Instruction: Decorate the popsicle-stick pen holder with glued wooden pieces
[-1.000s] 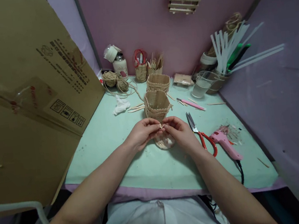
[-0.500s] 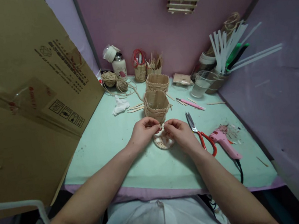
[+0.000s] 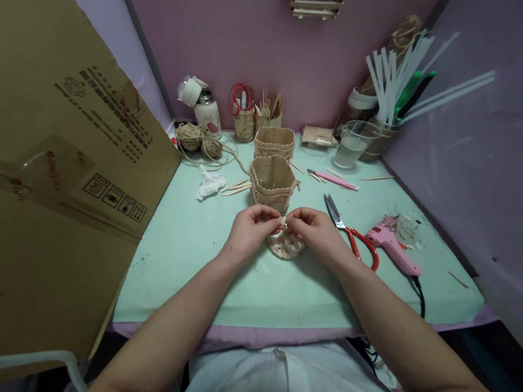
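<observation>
My left hand [image 3: 257, 228] and my right hand [image 3: 312, 228] meet in a pinch over the middle of the table. Between their fingertips is a small pale piece [image 3: 283, 222], too small to name. Both hands are closed on it. Just below the fingers lies a round, shallow, pale dish [image 3: 285, 252] with cream-coloured bits in it, partly covered by my right hand. Directly behind the hands stands a woven basket [image 3: 273, 184], open at the top. Another woven basket [image 3: 275, 142] is behind that one.
Red-handled scissors [image 3: 353, 235] and a pink glue gun [image 3: 395, 248] lie to the right. Beyond them are a pink pen-like tool [image 3: 334, 179] and a plastic cup [image 3: 354, 144]. Twine balls [image 3: 190, 138] and a crumpled tissue [image 3: 210, 182] are at back left. A cardboard box [image 3: 46, 187] walls the left.
The pale piece between my fingertips shows more clearly now. Both hands stay almost in place, and the view has shifted very slightly.
</observation>
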Motion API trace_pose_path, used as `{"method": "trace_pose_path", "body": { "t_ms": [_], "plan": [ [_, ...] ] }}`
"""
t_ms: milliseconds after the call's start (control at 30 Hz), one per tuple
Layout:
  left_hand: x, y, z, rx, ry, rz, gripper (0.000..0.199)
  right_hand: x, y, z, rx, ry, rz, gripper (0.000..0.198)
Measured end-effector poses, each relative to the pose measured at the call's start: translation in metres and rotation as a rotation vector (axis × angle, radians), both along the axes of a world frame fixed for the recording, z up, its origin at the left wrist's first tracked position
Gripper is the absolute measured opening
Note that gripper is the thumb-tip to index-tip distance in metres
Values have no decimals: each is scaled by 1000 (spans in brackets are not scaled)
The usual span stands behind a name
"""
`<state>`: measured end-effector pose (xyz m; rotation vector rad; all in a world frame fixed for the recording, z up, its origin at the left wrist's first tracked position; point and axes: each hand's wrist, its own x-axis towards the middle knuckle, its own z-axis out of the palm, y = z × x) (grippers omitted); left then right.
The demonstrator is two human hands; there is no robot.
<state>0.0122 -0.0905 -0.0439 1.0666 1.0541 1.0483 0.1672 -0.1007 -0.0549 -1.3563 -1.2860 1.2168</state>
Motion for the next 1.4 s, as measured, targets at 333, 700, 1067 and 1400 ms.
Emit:
{"method": "trace_pose_path", "body": {
  "t_ms": [333,700,1067,1400],
  "plan": [
    [-1,-1,2,-14,-22,-16,20,-1,-1,2,-4,27,-16,14],
    [-5,3,5,18,-18,39,19,0,-2,2,136,-163,-39,13],
    [-14,9,11,87,60,123,18,-2,-8,1,423,-819,145,15],
    [-15,10,10,94,104,117,17,-4,-8,-1,642,-979,452,19]
  ]
}}
